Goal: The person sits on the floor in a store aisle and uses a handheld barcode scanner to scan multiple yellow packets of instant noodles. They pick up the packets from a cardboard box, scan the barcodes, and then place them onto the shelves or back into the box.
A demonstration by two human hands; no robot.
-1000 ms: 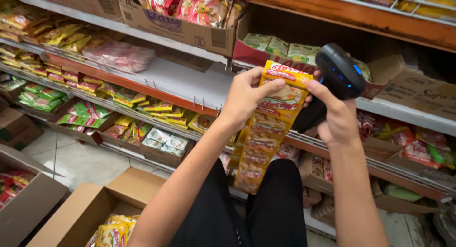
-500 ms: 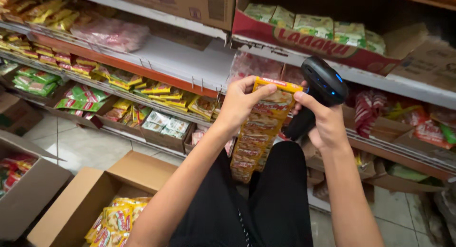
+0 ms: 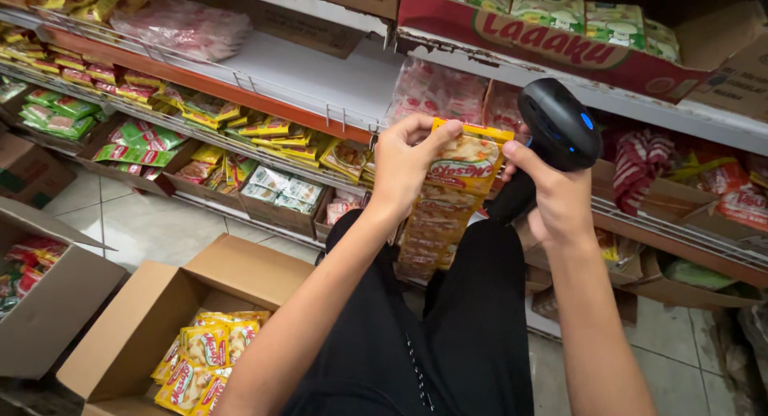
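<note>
My left hand (image 3: 406, 162) pinches the top of a long hanging strip of yellow seasoning sachets (image 3: 450, 196), which dangles down over my black trousers. My right hand (image 3: 556, 194) grips a black handheld barcode scanner (image 3: 554, 136) with a small blue light, its thumb touching the strip's top right corner. Both hands are raised in front of a shop shelf.
Shelves (image 3: 304, 88) with packets run across the back, one white shelf partly bare. An open cardboard box (image 3: 172, 312) holding more yellow sachet strips sits on the tiled floor at lower left, another open box (image 3: 44, 292) beside it. A red display carton (image 3: 552, 40) of green packets stands above.
The view has tilted downward, so the shelves shifted up and more of the floor box shows. Both hands still hold the strip and scanner together, little changed relative to each other.
</note>
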